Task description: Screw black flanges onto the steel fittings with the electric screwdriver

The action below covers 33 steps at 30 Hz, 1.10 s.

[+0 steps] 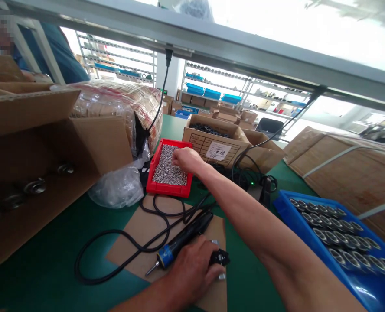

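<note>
Left hand (192, 266) is curling thumb and fingers around a black clamp-like part (223, 258) with silvery metal ends, and is holding it just above or on a brown cardboard sheet (124, 247). Right hand (187, 160) is reaching well ahead of the left, fingers bunched and pointing down into a red plastic bin (168, 190) full of tiny silvery metal pieces (168, 175); cannot tell if the fingers are pinching any.

A black pen-style electric screwdriver (187, 232) with a blue collar is lying just beside the left hand, its bit pointing away to the left. Its black cable (87, 283) is looping left of that hand and running between both hands. A clear plastic bag (117, 188) is lying left of the red bin and the right hand.

Farther left of both hands, an open cardboard box (101, 143) is holding round metal parts (34, 186). Just beyond the right hand, a labelled carton (199, 145) is holding black parts (208, 128). Right of both hands, a blue tray (368, 286) is carrying rows of metal rings (332, 236), with a strapped carton (335, 169) sitting behind it. All this is resting on a green tabletop (65, 242). Far beyond the hands, shelving racks (212, 78) are standing; a person in blue (59, 52) is showing at far left.
</note>
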Each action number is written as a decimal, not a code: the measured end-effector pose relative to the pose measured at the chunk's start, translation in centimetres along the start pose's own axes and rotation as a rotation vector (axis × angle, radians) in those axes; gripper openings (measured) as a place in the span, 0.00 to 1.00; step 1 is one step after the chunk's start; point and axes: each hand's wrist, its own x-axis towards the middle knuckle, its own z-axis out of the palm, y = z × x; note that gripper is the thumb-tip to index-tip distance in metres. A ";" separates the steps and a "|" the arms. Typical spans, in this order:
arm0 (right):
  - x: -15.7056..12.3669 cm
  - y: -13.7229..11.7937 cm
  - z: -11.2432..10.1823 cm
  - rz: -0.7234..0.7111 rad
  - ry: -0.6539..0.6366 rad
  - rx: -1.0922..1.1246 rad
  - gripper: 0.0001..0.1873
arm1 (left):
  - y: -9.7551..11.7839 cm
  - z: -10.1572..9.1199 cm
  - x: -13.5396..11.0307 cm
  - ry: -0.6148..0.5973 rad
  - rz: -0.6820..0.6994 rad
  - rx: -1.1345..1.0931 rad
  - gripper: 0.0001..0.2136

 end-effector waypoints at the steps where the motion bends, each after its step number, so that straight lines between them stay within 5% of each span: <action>1: -0.6 0.3 -0.6 0.000 0.026 0.066 0.13 | 0.0 0.1 0.0 0.003 0.005 -0.002 0.12; 6: -7.6 1.2 -3.6 -0.020 0.228 0.624 0.10 | -0.2 0.5 -0.1 0.010 0.026 0.021 0.11; 9: -13.8 0.9 -4.2 0.023 0.283 0.712 0.09 | -0.3 0.8 0.0 -0.001 0.041 0.027 0.10; 17: -26.5 0.3 1.8 0.321 0.174 0.949 0.06 | -0.4 1.2 0.3 0.024 0.094 0.060 0.10; 27: -30.2 0.9 6.8 0.220 0.078 1.170 0.07 | -0.8 1.6 0.4 0.048 0.108 0.079 0.10; 33: -30.1 0.1 7.0 0.402 0.002 1.432 0.10 | -0.9 1.9 0.5 0.075 0.133 0.099 0.10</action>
